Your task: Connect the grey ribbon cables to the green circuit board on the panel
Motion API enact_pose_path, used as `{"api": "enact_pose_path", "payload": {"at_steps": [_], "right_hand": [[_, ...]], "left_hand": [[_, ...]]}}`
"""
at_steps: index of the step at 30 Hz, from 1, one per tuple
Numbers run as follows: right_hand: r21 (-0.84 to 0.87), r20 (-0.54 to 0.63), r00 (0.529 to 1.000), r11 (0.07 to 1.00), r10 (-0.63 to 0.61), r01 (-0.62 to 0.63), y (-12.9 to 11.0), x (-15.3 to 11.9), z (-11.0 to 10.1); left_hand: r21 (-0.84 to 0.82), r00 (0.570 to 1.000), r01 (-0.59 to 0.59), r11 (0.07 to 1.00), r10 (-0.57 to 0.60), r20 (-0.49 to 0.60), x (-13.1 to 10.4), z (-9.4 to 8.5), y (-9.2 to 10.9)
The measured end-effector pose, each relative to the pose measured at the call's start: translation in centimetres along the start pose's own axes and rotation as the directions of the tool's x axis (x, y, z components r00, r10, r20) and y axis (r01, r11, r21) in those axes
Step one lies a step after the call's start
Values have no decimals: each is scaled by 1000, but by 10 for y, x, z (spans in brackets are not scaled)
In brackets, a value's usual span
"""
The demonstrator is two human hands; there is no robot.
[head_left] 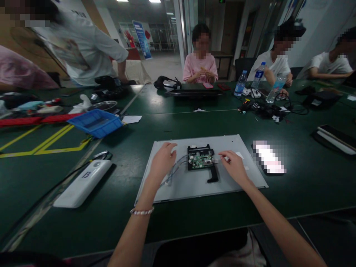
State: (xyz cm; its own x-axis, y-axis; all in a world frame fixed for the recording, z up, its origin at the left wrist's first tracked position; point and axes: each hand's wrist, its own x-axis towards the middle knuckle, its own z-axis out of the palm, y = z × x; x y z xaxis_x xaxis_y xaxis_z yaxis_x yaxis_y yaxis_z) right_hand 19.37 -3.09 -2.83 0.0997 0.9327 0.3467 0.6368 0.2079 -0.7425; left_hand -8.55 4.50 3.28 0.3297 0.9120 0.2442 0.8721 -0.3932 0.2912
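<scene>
Noted green circuit board [202, 161] in black plastic frame [213, 173] on white rectangular panel [196, 188], nine o'clock from nearer right hand [233, 165] (curled fingers, cannot tell if gripping), four from left hand [163, 159] (parted, empty fingers).

Both arms out in front, bare hands turned in toward each other, well apart!
Here's the left forearm [136, 226], slanting up from the bottom edge, and topping it the left hand [162, 161], back upward, fingers bent and curving inward, thumb parted from the index fingertip. Across the gap, the right forearm [274, 217] cuts in diagonally from the lower right, leading to the right hand [234, 167], fingers curled and pointing left, thumb and index tips close together; whether they meet is too small to tell. Both wrists [246, 181] run nearly straight, hands about level.
</scene>
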Motion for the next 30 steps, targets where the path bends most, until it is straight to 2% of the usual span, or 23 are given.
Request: {"api": "enact_pose_path", "payload": {"at_steps": [4,8,13,16,20,24,27,30], "right_hand": [[-13,31,999,1000,-21,21,-2,-3,-1],[-22,43,998,999,-39,40,-4,-5,-1],[-32,67,996,998,-52,54,-5,-6,-3],[-31,66,996,997,-67,69,-6,-6,-4],[-18,33,997,997,-73,73,-6,-5,-6],[-5,2,996,996,-89,89,-8,-3,-7],[-23,14,989,989,-144,145,-20,-1,-7],[-43,86,968,970,-236,240,-40,-1,-3]], "left_hand": [[-48,993,92,995,-88,73,-11,3,-41],[-101,985,116,988,-101,141,-17,10,-57],[-56,986,142,988,-136,97,-12,15,-58],[-68,984,170,983,-165,65,-11,10,-57],[-245,973,231,942,-229,35,-14,-14,-51],[-431,961,270,861,-272,59,-18,-36,-35],[-462,962,270,845,-253,99,-22,-31,-25],[-443,969,245,863,-211,126,-25,-12,-25]]}}
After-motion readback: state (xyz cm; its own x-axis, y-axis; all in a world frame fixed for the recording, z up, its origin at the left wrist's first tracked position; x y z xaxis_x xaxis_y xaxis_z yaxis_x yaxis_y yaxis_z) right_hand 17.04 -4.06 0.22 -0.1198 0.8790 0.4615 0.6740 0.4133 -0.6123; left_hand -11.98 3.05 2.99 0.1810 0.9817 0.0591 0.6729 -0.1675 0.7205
